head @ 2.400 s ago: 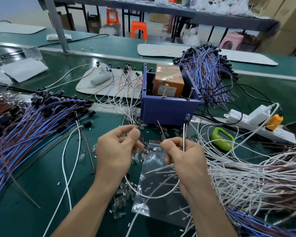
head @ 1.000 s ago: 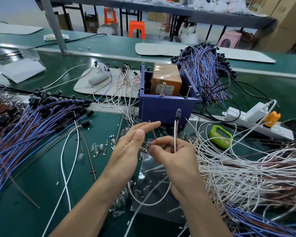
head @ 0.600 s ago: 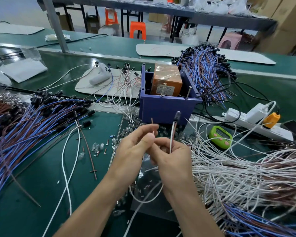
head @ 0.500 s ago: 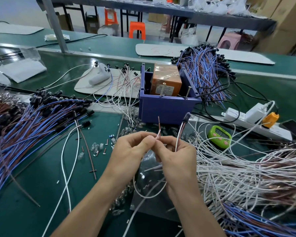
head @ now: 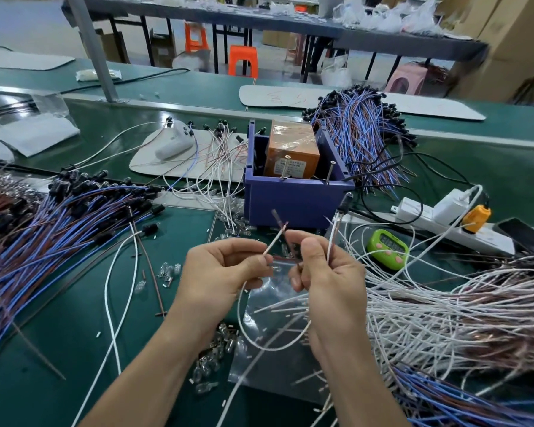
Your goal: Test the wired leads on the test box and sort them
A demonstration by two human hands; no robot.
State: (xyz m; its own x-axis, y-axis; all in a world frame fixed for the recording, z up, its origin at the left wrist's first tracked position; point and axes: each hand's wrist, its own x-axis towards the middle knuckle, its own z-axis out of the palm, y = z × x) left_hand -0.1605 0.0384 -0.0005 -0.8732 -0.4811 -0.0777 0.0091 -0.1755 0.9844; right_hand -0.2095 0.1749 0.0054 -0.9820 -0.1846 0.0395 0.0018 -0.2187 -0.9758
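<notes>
Bright, even overhead light fills the scene, leaving only soft, faint shadows. Pale glare streaks the glossy green bench top point(head: 111, 127) and the clear plastic bag point(head: 272, 359). Wide-angle distortion bends the far bench edge. The cardboard boxes point(head: 512, 41) at upper right are blurred; the centre stays fairly sharp.

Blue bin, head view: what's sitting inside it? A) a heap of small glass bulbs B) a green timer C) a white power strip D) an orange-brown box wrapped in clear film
D: the orange-brown box sits inside the blue bin; the green timer and the white power strip lie on the table to its right.
</notes>
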